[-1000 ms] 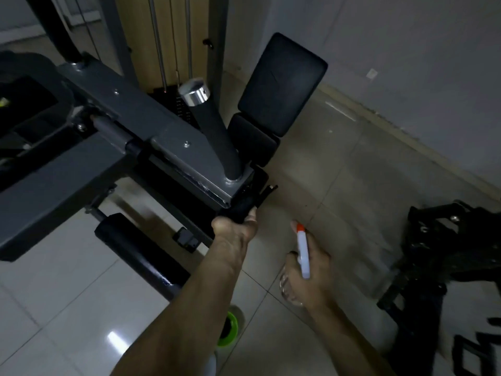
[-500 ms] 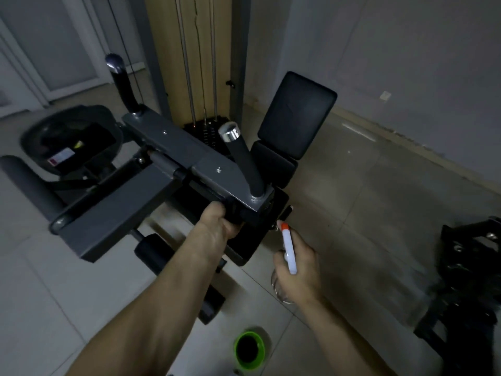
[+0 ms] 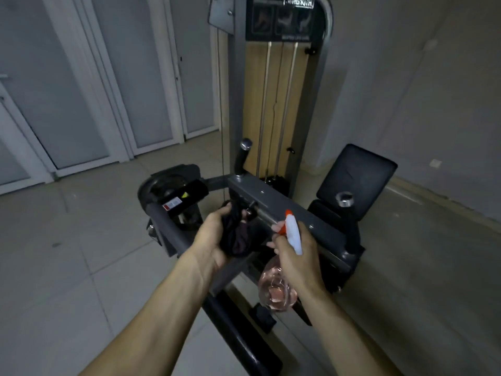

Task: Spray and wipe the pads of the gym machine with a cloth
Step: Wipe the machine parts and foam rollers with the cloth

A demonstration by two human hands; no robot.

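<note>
Grey frame bar [image 3: 268,198] blocks ahead; floor [image 3: 67,253] open left (tiled), handle post [image 3: 351,229] right.

- The left hand [image 3: 214,240] is turned palm inward, its fingers curled round a bunched dark cloth [image 3: 238,237]. The forearm reaches in from the lower left.
- The right hand [image 3: 296,259] grips the neck of a spray bottle [image 3: 294,234], forefinger at the trigger. The forearm comes from the lower right.
- The hands are near each other, not touching.
</note>
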